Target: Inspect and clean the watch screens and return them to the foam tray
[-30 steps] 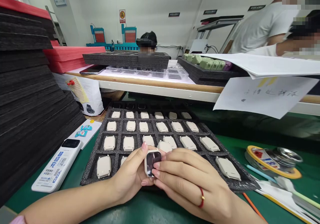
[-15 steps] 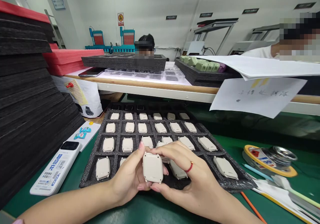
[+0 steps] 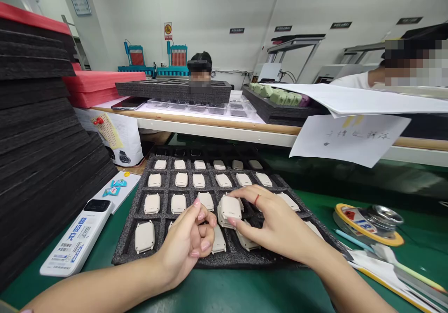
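My right hand pinches a cream-coloured watch case by its edges, thumb at the near edge and fingertips at the far one. The case lies over a stack of similar cases in the black foam tray. My left hand hovers just left of it, fingers loosely curled and apart from the thumb, with nothing visible in them. Beneath and between the hands, another watch case sits in the front row. Several more cases fill the tray's pockets in rows; my hands hide some of them.
Left stands a tall stack of black foam trays, with a white power bank beside it. A tape roll and pens lie right. A shelf crosses behind; people sit beyond it.
My right hand has carried the watch case up and away from my left hand, onto the stack in the tray. My left hand has let go of it and its fingers have curled.
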The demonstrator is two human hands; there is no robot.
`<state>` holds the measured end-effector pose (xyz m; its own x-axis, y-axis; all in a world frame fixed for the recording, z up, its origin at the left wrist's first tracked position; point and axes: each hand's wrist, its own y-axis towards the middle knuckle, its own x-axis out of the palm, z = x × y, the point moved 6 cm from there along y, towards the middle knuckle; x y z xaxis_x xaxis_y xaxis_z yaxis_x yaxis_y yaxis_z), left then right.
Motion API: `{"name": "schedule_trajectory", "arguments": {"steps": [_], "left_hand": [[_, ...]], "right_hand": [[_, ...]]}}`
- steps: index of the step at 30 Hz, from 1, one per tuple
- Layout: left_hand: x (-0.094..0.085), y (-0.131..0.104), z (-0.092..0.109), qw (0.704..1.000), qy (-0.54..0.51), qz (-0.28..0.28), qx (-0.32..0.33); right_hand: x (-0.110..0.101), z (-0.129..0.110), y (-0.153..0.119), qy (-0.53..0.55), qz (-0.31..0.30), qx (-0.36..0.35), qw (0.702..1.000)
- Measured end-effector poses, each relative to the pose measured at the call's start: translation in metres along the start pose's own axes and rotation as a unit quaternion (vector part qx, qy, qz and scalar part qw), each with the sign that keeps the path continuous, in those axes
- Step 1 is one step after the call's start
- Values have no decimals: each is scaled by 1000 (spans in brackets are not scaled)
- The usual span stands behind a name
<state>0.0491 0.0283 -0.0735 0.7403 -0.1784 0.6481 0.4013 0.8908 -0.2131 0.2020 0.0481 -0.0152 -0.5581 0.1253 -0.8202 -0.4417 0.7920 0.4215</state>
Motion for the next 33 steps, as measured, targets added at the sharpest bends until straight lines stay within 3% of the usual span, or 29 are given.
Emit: {"name": "schedule_trajectory", "arguments": {"steps": [4,9,13,16,19,23,28,31,33], "left_hand": [[2,0,0,1000,10,-5,6],[4,-2,-3,999,24,-30,0],[7,-3,-4,998,48,-49,-3],[6,0,-7,997,59,-51,-4],[7,3,-12,992,86,-90,-17],[8,4,-13,986,116,-121,-22],[7,5,-11,984,128,-121,-23],[6,7,-13,984,132,-120,-24],[5,8,-14,984,132,-114,-22]], "right_hand": [[6,6,5,27,-115,53,992],[18,-17,26,-77,-233,32,969],[19,-21,50,-109,-272,18,956],[13,0,79,-125,-253,36,959],[13,35,114,-164,-188,82,965],[37,71,150,-194,-132,112,965],[62,95,177,-177,-115,111,971],[54,103,186,-148,-99,83,980],[38,104,186,-133,-54,60,988]]}}
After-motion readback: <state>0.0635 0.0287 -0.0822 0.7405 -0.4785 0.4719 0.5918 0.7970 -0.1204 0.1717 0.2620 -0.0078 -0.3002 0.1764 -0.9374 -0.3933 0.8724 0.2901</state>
